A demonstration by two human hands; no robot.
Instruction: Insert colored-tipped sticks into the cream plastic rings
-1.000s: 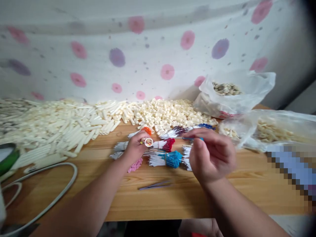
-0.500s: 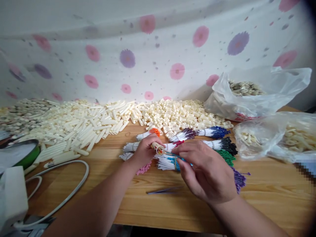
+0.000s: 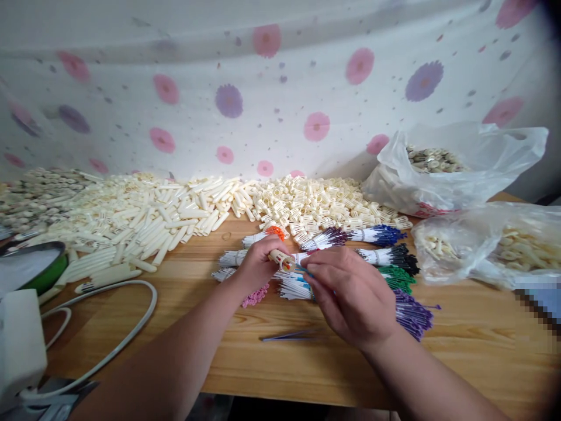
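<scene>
My left hand (image 3: pixel 255 266) is closed round a small cream plastic tube (image 3: pixel 280 259), its open end turned toward my right hand. My right hand (image 3: pixel 350 292) pinches a thin blue-tipped refill (image 3: pixel 302 271) whose tip sits at the tube's mouth. Both hands hover over a fan of bundled refills on the wooden table (image 3: pixel 184 345): orange-tipped (image 3: pixel 267 235), blue-tipped (image 3: pixel 293 287), dark blue (image 3: pixel 379 235), black (image 3: pixel 392 256), green (image 3: pixel 397 278), purple (image 3: pixel 412 314) and pink (image 3: pixel 254 297).
Heaps of cream tubes (image 3: pixel 144 219) and small ribbed cream parts (image 3: pixel 319 204) line the back by a flowered cloth (image 3: pixel 228 99). Two plastic bags (image 3: pixel 456 169) of parts stand at right. Tweezers (image 3: pixel 289 336) lie near the front edge. A white cable (image 3: pixel 127 333), green dish (image 3: pixel 39 278) and white box (image 3: pixel 20 342) sit at left.
My right hand came left and down from the dark blue bundles with a blue-tipped refill and brought it to the tube in my left hand. The camera view shifted slightly.
</scene>
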